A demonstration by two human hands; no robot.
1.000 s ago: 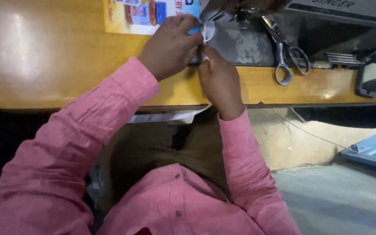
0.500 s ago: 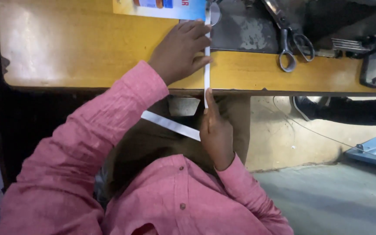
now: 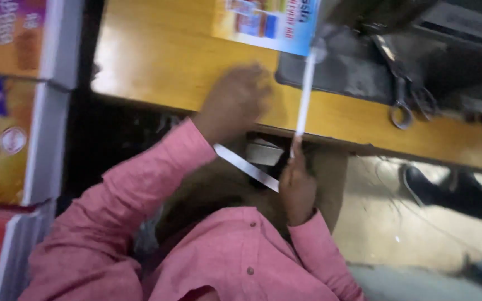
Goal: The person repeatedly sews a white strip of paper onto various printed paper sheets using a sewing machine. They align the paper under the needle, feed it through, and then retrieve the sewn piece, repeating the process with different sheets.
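A narrow white strip (image 3: 305,92), flat and stiff-looking like elastic tape, runs taut from the dark sewing machine base (image 3: 347,72) down past the edge of the glossy yellow wooden table (image 3: 157,61). The right hand (image 3: 297,187) pinches its lower end, fingers closed on it, and a second length angles off leftward below. The left hand (image 3: 238,97), blurred, rests loosely curled on the tabletop beside the strip; whether it grips anything cannot be told. Metal scissors (image 3: 403,103) lie nearby.

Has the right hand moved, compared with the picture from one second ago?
Yes. The right hand was over the wooden table beside the left hand; now it is below the table edge, toward the person's body, holding the white strip.
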